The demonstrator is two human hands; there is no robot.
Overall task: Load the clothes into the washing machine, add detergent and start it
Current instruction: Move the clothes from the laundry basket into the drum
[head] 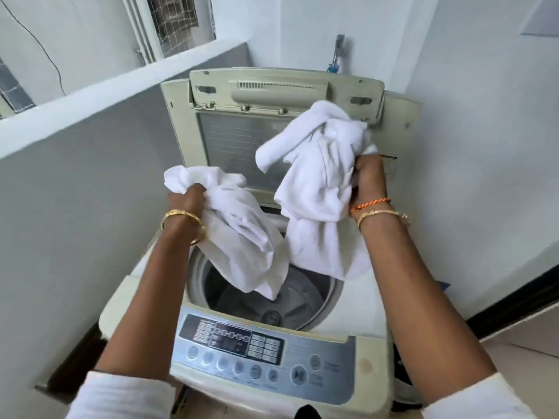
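White cloths (242, 231) in both hands, over open drum rim (196, 267).

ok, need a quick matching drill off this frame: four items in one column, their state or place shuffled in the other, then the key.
Items
1. lid
2. drum
3. left hand
4. control panel

States or places
A. closed around a bunched white cloth hanging into the opening
B. raised upright at the back of the washing machine
C. at the front edge, nearest the camera
D. open to view, bottom bare

Pairs: 1-B, 2-D, 3-A, 4-C
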